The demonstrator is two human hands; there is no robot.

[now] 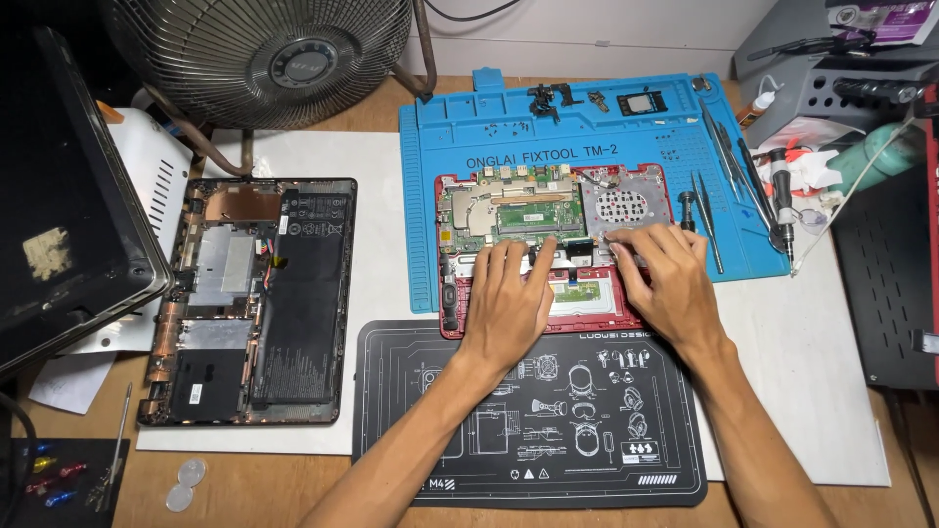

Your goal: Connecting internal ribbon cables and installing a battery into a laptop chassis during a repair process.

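Head view: the opened red laptop base (548, 249) lies on the near half of the blue repair mat (509, 132), its green mainboard (509, 210) exposed. The left hand (507, 298) rests flat on it with fingers spread. The right hand (665, 274) presses curled fingertips down near the base's right side, pinching nothing visible. Tweezers (729, 161) lie along the mat's right edge. A second open laptop chassis (249, 298) sits toward the bench's left edge.
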